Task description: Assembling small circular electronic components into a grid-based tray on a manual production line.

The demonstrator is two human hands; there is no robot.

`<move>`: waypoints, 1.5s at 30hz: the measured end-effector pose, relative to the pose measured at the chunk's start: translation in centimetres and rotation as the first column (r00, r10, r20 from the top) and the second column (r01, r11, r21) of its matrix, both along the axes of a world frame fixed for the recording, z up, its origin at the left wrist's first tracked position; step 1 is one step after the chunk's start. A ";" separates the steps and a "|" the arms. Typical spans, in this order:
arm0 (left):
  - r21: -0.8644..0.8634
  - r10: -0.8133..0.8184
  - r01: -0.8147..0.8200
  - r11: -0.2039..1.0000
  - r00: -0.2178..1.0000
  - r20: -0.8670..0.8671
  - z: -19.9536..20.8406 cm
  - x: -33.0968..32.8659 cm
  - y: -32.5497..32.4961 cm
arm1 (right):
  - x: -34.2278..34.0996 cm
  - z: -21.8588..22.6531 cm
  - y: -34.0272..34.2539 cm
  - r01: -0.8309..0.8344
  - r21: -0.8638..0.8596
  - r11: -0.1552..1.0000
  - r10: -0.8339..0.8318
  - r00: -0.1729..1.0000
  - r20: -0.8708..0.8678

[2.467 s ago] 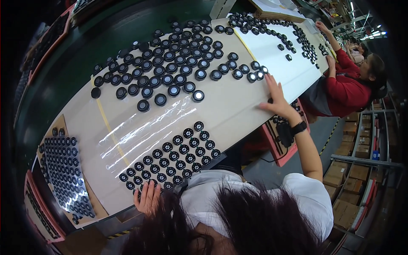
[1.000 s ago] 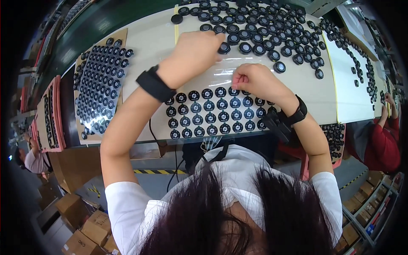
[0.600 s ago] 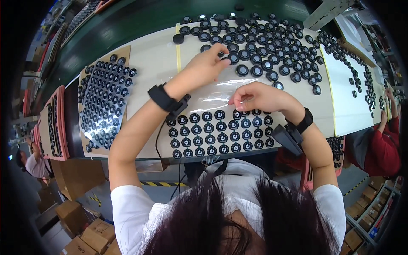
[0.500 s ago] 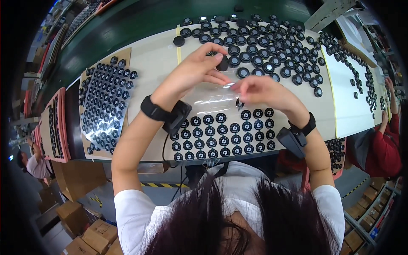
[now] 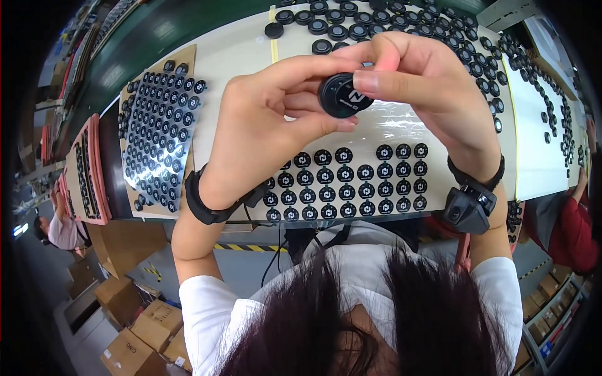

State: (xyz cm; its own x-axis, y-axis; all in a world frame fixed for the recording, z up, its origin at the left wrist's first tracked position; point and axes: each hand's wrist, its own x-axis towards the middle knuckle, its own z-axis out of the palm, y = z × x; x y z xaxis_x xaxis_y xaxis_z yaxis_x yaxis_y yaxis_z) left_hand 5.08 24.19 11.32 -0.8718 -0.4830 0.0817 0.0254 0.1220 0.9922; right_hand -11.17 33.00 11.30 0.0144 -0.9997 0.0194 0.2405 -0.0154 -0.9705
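My left hand (image 5: pixel 276 106) is closed around a black round part (image 5: pixel 331 100), raised above the table with its flat face toward me. A round black sticker (image 5: pixel 356 99) with a white emblem lies against that face; whether it is fully stuck down cannot be seen. My right hand (image 5: pixel 433 88) has its thumb on the sticker's edge, with the fingers curled behind. Below my hands, a clear sheet of matching round stickers (image 5: pixel 326 193) lies on the table, with a gap in its top row.
Many black round parts (image 5: pixel 360 31) stand across the far table. At left, a clear sheet (image 5: pixel 157 131) carries rows of black discs on a board. More parts lie on a white surface (image 5: pixel 533 144) at right, where a person in red (image 5: pixel 561 225) sits. Cardboard boxes (image 5: pixel 135 351) stand lower left.
Both hands have come closer to me and together. The sticker from my right hand is now against the part in my left hand, whose face has turned toward me.
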 end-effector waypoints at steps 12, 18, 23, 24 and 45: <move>-0.053 -0.028 0.032 0.998 0.997 0.069 0.3 -0.3 -0.1 | 0.6 0.1 0.3 0.169 0.051 0.984 -0.156 0.969 -0.192; -0.064 -0.023 0.031 0.997 0.993 0.118 0.2 -0.7 -0.3 | 0.3 -0.7 0.2 0.123 0.003 0.992 -0.122 0.986 -0.117; 0.004 -0.001 0.000 1.000 0.996 0.091 -0.4 -0.8 -0.4 | 0.3 -1.1 0.3 0.115 -0.020 0.993 -0.116 0.992 -0.050; -0.022 -0.008 0.011 1.000 0.994 0.110 -0.4 -0.9 -0.5 | 0.4 -1.2 0.3 0.119 -0.023 0.993 -0.120 0.992 -0.048; -0.712 0.326 -0.052 0.700 0.911 0.254 -6.7 -4.0 -14.7 | 1.9 -8.0 3.0 0.185 -0.161 0.969 -0.224 0.399 -0.889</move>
State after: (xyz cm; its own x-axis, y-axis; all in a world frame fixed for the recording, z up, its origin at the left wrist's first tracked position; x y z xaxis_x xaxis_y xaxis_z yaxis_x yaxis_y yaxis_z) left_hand 1.08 9.49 4.64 -0.8021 -0.5706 0.1764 -0.3900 0.7240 0.5689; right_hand -9.24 36.04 3.32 -0.1622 -0.9743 0.1562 -0.7787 0.0292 -0.6267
